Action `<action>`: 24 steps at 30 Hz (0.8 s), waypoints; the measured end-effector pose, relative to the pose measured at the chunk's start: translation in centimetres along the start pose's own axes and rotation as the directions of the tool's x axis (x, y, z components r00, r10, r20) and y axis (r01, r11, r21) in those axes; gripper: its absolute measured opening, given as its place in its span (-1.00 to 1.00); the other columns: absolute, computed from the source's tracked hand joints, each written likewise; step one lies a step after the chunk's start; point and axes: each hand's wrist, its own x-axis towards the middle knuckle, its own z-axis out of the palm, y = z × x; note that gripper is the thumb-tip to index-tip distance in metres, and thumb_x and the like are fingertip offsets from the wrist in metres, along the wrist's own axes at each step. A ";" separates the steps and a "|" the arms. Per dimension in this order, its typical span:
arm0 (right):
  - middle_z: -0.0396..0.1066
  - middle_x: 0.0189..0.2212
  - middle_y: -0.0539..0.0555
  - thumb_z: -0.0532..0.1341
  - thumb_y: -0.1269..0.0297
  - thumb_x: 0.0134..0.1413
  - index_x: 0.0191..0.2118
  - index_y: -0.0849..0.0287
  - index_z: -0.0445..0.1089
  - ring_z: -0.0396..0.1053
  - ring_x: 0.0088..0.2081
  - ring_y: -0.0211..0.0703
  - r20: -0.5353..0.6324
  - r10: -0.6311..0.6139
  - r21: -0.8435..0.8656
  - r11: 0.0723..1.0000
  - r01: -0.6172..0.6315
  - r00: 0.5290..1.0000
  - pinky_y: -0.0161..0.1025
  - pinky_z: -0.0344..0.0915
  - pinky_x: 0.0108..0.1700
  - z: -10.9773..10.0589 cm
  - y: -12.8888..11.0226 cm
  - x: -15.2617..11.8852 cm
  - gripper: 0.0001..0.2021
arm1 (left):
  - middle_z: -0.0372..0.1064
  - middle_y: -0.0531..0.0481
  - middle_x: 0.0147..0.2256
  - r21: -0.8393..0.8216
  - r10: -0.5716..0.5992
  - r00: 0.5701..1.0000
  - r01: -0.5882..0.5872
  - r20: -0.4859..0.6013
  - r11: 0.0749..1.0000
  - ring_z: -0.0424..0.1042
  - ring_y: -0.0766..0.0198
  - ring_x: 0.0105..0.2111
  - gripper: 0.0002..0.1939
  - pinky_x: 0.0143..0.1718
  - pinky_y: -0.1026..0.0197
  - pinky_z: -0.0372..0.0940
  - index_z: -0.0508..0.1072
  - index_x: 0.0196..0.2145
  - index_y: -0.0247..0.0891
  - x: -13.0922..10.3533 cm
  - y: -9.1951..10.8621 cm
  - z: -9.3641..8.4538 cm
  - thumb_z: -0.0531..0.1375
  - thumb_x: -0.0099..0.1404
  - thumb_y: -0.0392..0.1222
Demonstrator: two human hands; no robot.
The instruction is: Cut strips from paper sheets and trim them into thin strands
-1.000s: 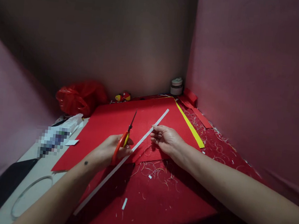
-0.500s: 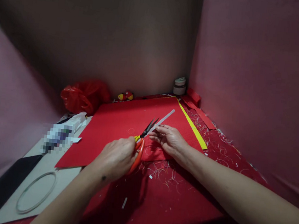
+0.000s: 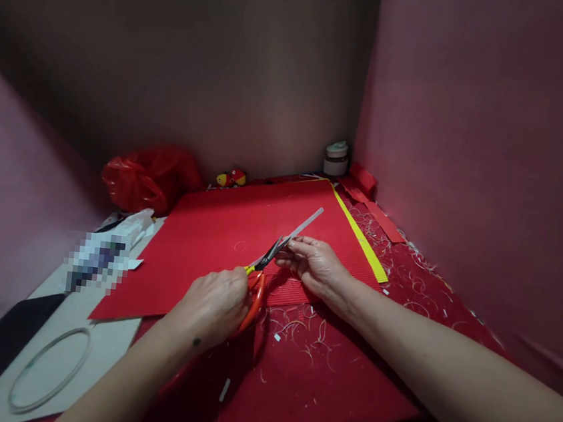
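Observation:
My left hand (image 3: 219,298) grips a pair of scissors (image 3: 256,289) with orange and yellow handles and dark blades pointing up and to the right. Between the fingertips of my right hand (image 3: 314,261) is a thin white strip (image 3: 306,223), its free end slanting up to the right. The parted blades meet the strip's lower part, close by my right fingertips. Beneath both hands lies a red ribbed sheet (image 3: 219,225), with a yellow sheet (image 3: 363,243) showing along its right edge.
Thread scraps and white snippets (image 3: 277,337) litter the red cloth (image 3: 293,387). To the left, a hoop (image 3: 50,371) rests on a pale board (image 3: 111,347) near a dark flat piece (image 3: 1,342). Behind are a red plastic bag (image 3: 154,177), a small toy (image 3: 232,177) and a lidded jar (image 3: 336,160).
The scissors and my left hand have shifted slightly left and down, and the blades now overlap the strip instead of lying beside it. The view has turned slightly.

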 end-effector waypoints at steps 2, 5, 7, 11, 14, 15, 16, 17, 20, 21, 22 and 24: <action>0.44 -0.51 0.11 0.19 0.53 -0.12 -0.50 0.28 0.38 0.41 -0.46 -0.21 -0.017 0.016 -0.009 1.000 -0.016 1.000 -0.22 0.34 -0.31 0.1 -0.1 -0.1 -0.94 | 0.44 -0.27 -0.34 -0.004 -0.006 1.000 0.006 0.002 1.000 0.46 -0.11 -0.33 -0.67 -0.39 -0.01 0.27 0.28 -0.31 -0.28 0.1 0.1 0.1 -0.17 0.30 -0.04; 0.44 -0.54 0.10 0.18 0.54 -0.12 -0.51 0.28 0.38 0.41 -0.47 -0.22 -0.041 0.039 -0.019 0.999 -0.040 0.998 -0.23 0.35 -0.31 0.3 -0.2 -0.2 -0.92 | 0.44 -0.26 -0.34 -0.011 -0.010 1.000 0.010 -0.001 1.000 0.46 -0.10 -0.33 -0.67 -0.40 0.00 0.27 0.27 -0.31 -0.28 0.1 0.2 0.2 -0.17 0.30 -0.03; 0.43 -0.55 0.09 0.17 0.56 -0.12 -0.53 0.28 0.39 0.41 -0.48 -0.22 -0.056 0.045 -0.021 0.999 -0.047 0.997 -0.24 0.36 -0.32 0.4 -0.3 -0.3 -0.90 | 0.44 -0.26 -0.35 -0.009 -0.013 1.000 0.013 -0.004 1.000 0.46 -0.12 -0.33 -0.67 -0.40 -0.01 0.27 0.26 -0.31 -0.28 0.1 0.3 0.2 -0.17 0.30 -0.03; 0.44 -0.56 0.09 0.16 0.58 -0.15 -0.54 0.29 0.39 0.41 -0.48 -0.22 -0.052 0.032 -0.013 0.999 -0.033 0.998 -0.25 0.37 -0.33 0.4 -0.3 -0.4 -0.89 | 0.44 -0.26 -0.34 -0.003 -0.020 1.000 0.020 -0.004 1.000 0.46 -0.13 -0.32 -0.68 -0.40 0.00 0.27 0.26 -0.30 -0.28 0.1 0.4 0.1 -0.15 0.29 -0.03; 0.44 -0.56 0.08 0.16 0.57 -0.15 -0.53 0.30 0.39 0.41 -0.48 -0.21 -0.038 0.033 -0.003 0.999 -0.033 0.999 -0.24 0.37 -0.34 0.3 -0.2 -0.3 -0.90 | 0.44 -0.26 -0.33 -0.001 -0.033 0.999 0.033 0.005 0.999 0.46 -0.13 -0.31 -0.69 -0.41 0.01 0.27 0.26 -0.30 -0.28 0.2 0.5 0.0 -0.14 0.29 -0.03; 0.44 -0.56 0.08 0.16 0.57 -0.15 -0.53 0.30 0.39 0.41 -0.48 -0.20 -0.033 0.035 0.002 0.999 -0.035 0.999 -0.23 0.37 -0.34 0.3 -0.2 -0.3 -0.90 | 0.44 -0.26 -0.33 -0.001 -0.033 0.999 0.033 0.006 0.999 0.46 -0.12 -0.31 -0.70 -0.40 0.01 0.27 0.26 -0.30 -0.28 0.3 0.5 0.0 -0.14 0.29 -0.03; 0.44 -0.55 0.08 0.16 0.56 -0.14 -0.53 0.30 0.38 0.41 -0.48 -0.20 -0.026 0.035 0.006 0.999 -0.034 0.999 -0.22 0.37 -0.33 0.3 -0.1 -0.3 -0.91 | 0.44 -0.26 -0.33 -0.003 -0.031 1.000 0.031 0.005 1.000 0.46 -0.11 -0.31 -0.70 -0.40 0.02 0.27 0.25 -0.29 -0.28 0.3 0.6 -0.1 -0.14 0.29 -0.04; 0.44 -0.54 0.09 0.16 0.56 -0.14 -0.53 0.29 0.38 0.41 -0.47 -0.20 -0.018 0.034 0.008 0.999 -0.034 0.999 -0.21 0.37 -0.33 0.2 -0.1 -0.3 -0.91 | 0.44 -0.25 -0.34 -0.005 -0.030 1.000 0.030 0.004 1.000 0.47 -0.10 -0.32 -0.70 -0.40 0.02 0.27 0.26 -0.30 -0.28 0.3 0.6 -0.1 -0.14 0.29 -0.04; 0.44 -0.51 0.10 0.17 0.55 -0.12 -0.53 0.28 0.38 0.41 -0.46 -0.20 0.001 0.031 0.004 1.000 -0.031 1.000 -0.20 0.37 -0.31 0.1 -0.1 -0.2 -0.90 | 0.44 -0.26 -0.35 -0.007 -0.024 1.000 0.024 0.002 1.000 0.47 -0.11 -0.33 -0.68 -0.40 0.01 0.27 0.26 -0.30 -0.27 0.2 0.6 -0.1 -0.16 0.30 -0.03; 0.43 -0.51 0.10 0.17 0.55 -0.12 -0.53 0.28 0.38 0.41 -0.46 -0.20 0.004 0.029 0.003 1.000 -0.029 1.000 -0.20 0.37 -0.31 0.1 -0.1 -0.2 -0.90 | 0.44 -0.27 -0.35 -0.003 -0.024 1.000 0.024 0.003 1.000 0.47 -0.12 -0.33 -0.67 -0.40 0.00 0.27 0.26 -0.30 -0.28 0.2 0.6 0.0 -0.16 0.30 -0.03; 0.43 -0.52 0.09 0.17 0.55 -0.12 -0.53 0.28 0.38 0.41 -0.46 -0.20 0.004 0.028 0.001 1.000 -0.028 1.000 -0.20 0.37 -0.31 0.1 -0.1 -0.2 -0.90 | 0.44 -0.28 -0.35 0.005 -0.025 1.000 0.025 0.006 1.000 0.46 -0.13 -0.33 -0.67 -0.40 0.00 0.27 0.26 -0.30 -0.28 0.2 0.5 0.0 -0.17 0.29 -0.03; 0.43 -0.52 0.09 0.16 0.54 -0.12 -0.53 0.28 0.39 0.41 -0.46 -0.20 0.003 0.032 -0.008 0.999 -0.032 0.999 -0.21 0.37 -0.31 0.1 -0.1 -0.2 -0.90 | 0.44 -0.29 -0.35 0.024 -0.022 1.000 0.022 0.011 0.999 0.46 -0.14 -0.33 -0.68 -0.40 -0.01 0.27 0.26 -0.27 -0.30 0.1 0.4 0.1 -0.16 0.29 -0.06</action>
